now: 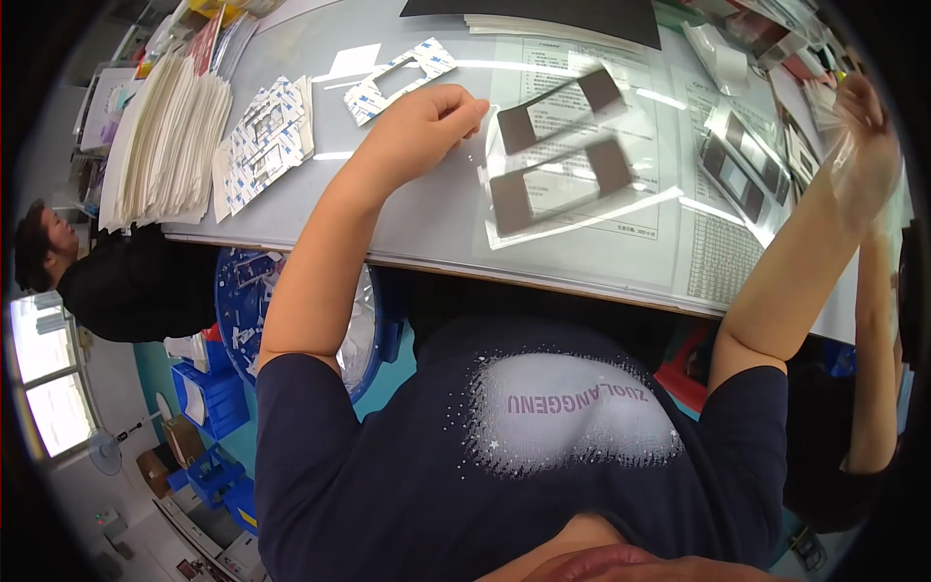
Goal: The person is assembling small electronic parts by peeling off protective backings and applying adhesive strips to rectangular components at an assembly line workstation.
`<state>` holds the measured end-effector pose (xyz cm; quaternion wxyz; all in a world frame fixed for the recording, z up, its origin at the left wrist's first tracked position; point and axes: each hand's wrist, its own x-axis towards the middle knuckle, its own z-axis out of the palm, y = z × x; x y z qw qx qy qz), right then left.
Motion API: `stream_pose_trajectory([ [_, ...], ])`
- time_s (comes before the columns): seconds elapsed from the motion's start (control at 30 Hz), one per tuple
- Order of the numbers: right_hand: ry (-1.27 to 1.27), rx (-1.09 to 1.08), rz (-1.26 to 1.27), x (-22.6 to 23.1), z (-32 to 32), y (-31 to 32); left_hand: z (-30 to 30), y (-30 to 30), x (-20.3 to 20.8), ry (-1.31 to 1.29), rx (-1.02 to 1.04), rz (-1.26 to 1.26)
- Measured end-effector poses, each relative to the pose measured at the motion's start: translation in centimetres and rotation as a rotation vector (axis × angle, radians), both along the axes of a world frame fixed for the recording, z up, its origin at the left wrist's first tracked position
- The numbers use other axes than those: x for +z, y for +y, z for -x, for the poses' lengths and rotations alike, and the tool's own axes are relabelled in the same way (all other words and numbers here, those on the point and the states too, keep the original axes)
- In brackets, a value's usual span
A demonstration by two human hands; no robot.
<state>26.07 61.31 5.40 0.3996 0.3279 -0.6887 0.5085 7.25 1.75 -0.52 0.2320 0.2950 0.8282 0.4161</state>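
Observation:
My left hand (423,126) is closed over the table, its fingertips turned inward; whatever they may hold is hidden. Just right of it lies a clear plastic sheet (572,210) bearing two dark rectangular frames, one nearer (511,203) and one farther (519,128). Beyond the hand is a white frame-shaped piece with blue marks (369,102). My right hand (861,109) is raised at the far right, fingers pinched together, with thin clear plastic film (849,173) hanging from it over the wrist.
To the left stand a thick stack of white sheets (160,145) and blue-marked pieces (264,145). More dark frames in clear film (742,165) lie at right, near a clear roll (720,60). Below the table edge is a blue bin (364,339). Co-workers sit at left (126,281) and right (873,388).

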Motion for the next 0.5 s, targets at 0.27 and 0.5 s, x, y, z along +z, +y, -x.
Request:
stream_pose_trajectory([
  [0.27, -0.113, -0.172, 0.580, -0.1, 5.6, -21.3, -1.0, 1.7, -1.0, 0.606, 0.058, 0.262],
  [0.5, -0.123, -0.205, -0.084, -3.5, 5.9, -38.0, -6.5, 2.7, 0.9, -0.359, -0.019, -0.761],
])
